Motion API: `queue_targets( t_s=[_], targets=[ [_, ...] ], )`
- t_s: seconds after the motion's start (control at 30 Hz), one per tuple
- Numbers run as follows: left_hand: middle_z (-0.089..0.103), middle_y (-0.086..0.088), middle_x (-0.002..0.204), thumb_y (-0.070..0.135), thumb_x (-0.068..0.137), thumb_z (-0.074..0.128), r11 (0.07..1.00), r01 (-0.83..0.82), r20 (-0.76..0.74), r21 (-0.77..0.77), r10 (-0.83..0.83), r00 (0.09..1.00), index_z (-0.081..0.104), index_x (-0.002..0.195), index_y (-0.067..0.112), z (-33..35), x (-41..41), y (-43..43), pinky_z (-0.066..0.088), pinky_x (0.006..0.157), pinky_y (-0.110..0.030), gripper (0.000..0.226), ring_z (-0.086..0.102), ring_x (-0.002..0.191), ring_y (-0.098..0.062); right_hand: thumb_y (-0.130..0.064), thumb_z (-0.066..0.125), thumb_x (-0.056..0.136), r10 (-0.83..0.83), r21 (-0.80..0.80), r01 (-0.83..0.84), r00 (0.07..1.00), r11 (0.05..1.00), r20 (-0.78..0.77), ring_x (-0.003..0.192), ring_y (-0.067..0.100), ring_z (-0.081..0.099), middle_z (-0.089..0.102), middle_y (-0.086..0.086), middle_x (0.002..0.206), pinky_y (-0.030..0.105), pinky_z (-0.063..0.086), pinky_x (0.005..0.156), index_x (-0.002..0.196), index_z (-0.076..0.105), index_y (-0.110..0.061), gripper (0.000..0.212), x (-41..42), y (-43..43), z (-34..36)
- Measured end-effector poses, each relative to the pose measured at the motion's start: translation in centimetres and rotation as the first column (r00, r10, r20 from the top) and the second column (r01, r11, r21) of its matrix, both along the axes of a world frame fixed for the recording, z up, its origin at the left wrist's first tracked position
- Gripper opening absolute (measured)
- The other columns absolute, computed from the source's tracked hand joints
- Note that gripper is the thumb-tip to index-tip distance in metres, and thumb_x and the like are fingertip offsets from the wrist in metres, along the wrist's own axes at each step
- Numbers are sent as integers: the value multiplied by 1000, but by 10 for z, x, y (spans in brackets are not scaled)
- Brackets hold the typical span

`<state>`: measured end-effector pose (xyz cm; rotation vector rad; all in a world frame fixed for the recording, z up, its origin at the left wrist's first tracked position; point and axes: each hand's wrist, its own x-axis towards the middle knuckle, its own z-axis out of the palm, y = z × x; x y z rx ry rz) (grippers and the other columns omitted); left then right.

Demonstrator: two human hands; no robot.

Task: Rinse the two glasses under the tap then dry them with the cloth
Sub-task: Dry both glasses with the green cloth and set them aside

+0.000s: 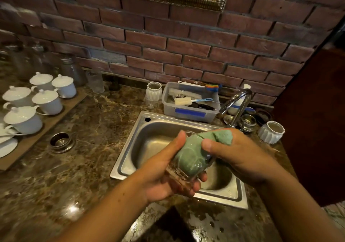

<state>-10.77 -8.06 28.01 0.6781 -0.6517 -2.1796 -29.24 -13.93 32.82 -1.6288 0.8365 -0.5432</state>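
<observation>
Above the steel sink (141, 139), my left hand (164, 174) grips a clear glass (183, 176), tilted with its mouth toward the upper right. A green cloth (194, 154) is stuffed inside the glass, and its loose end sticks out at the rim. My right hand (237, 154) pinches that cloth at the mouth of the glass. The chrome tap (237, 107) stands behind the sink at the right, with no water visible. A second clear glass (96, 83) stands on the counter at the back left.
White lidded cups (39, 99) sit on a wooden board at the left. A plastic tub of brushes (190, 103) stands behind the sink. White ribbed pots (271, 132) and small metal bowls flank the tap. A steel ring (60, 141) lies on the marble counter.
</observation>
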Motion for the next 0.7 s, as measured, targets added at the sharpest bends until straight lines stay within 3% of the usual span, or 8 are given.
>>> queue_targets(
  t_s=[0.07, 0.17, 0.3, 0.37, 0.43, 0.53, 0.6, 0.7],
  targets=[
    [66, -22, 88, 73, 76, 61, 993, -115, -67, 36, 118, 991, 75, 113, 11, -10, -6, 1, 56, 56, -30, 74, 65, 64, -27, -39, 70, 84, -185, -64, 192, 978, 979, 96, 86, 39, 69, 75, 19, 91, 56, 55, 77, 96, 76, -17, 25, 7, 5, -14],
    [69, -21, 90, 74, 77, 66, 947, -279, -143, 159, 301, 943, 79, 103, 8, -23, -16, 3, 55, 59, -31, 72, 66, 68, -28, -31, 66, 87, -401, -246, 438, 897, 864, 188, 83, 6, 72, 77, -10, 93, 17, 56, 70, 93, 74, -39, 13, 25, 21, -36],
    [73, -18, 120, 74, 72, 72, 849, -526, 111, 46, 519, 848, 71, 123, 12, -44, -28, 6, 56, 97, -50, 81, 71, 109, -35, -15, 59, 97, -585, -270, 623, 782, 734, 215, 92, -3, 69, 73, -22, 99, 16, 55, 79, 107, 67, -39, 27, 47, 33, -63],
    [73, -9, 124, 83, 60, 74, 782, -598, 300, -177, 621, 724, 63, 129, 25, -51, -27, 9, 58, 94, -42, 91, 70, 114, -24, -19, 58, 98, -644, -242, 666, 745, 705, 175, 97, -2, 68, 74, -18, 102, 24, 56, 86, 115, 69, -33, 24, 51, 35, -72],
    [67, 7, 131, 88, 55, 71, 738, -539, 435, -406, 675, 595, 51, 132, 46, -60, -19, 11, 52, 97, -24, 90, 64, 120, -4, -24, 56, 99, -668, -125, 679, 734, 723, 122, 100, 8, 71, 76, -7, 105, 41, 58, 90, 120, 70, -25, 24, 51, 34, -78],
    [52, 29, 138, 77, 57, 78, 729, -380, 522, -570, 678, 518, 34, 138, 58, -84, 5, 14, 41, 97, -4, 94, 50, 126, 13, -26, 53, 102, -595, 90, 592, 804, 801, 12, 101, 22, 73, 78, 3, 105, 52, 56, 94, 117, 71, -22, 24, 55, 31, -83],
    [50, 37, 134, 64, 57, 85, 733, -294, 577, -613, 670, 468, 33, 141, 57, -95, 24, 18, 41, 97, -4, 100, 49, 125, 15, -24, 53, 102, -513, 147, 516, 856, 844, -66, 98, 19, 74, 78, 1, 103, 44, 57, 92, 109, 73, -25, 22, 59, 30, -87],
    [56, 25, 134, 55, 54, 88, 758, -228, 634, -611, 641, 433, 42, 141, 47, -108, 53, 26, 46, 104, -17, 99, 53, 124, 8, -25, 55, 101, -441, 127, 458, 886, 880, -143, 84, 1, 74, 79, -10, 92, 13, 55, 69, 91, 74, -32, 23, 74, 31, -95]
  ],
)
